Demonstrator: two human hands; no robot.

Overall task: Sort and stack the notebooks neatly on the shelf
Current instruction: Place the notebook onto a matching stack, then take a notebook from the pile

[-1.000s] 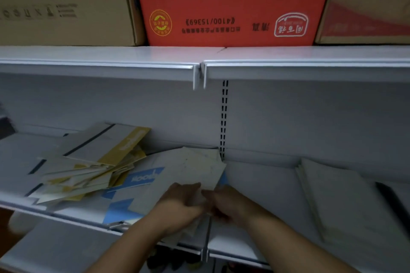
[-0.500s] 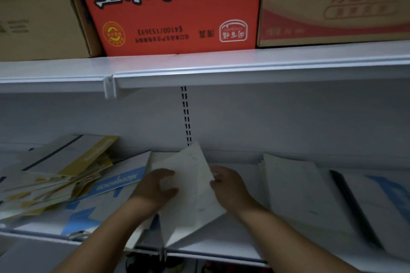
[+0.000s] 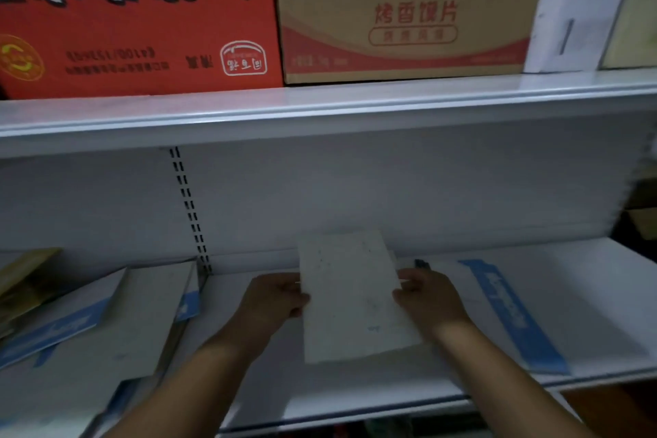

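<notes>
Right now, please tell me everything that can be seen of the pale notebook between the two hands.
The pale notebook is a thin, off-white rectangle, paper-like, with faint specks on its cover and no readable print. It is closed, its long side pointing toward the back wall. It is over the lower shelf. The left hand grips its left edge, the right hand its right edge. Whether it rests on the shelf, I cannot tell.

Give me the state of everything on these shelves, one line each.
Pale speckled paper notebook: closed, held at its side edges by left hand and right hand.
White notebook with blue band: lying flat, right of it.
White-and-blue notebooks: overlapping, askew, left side.
Red cardboard box: print upside down.
Brown cardboard box: print upright.
</notes>
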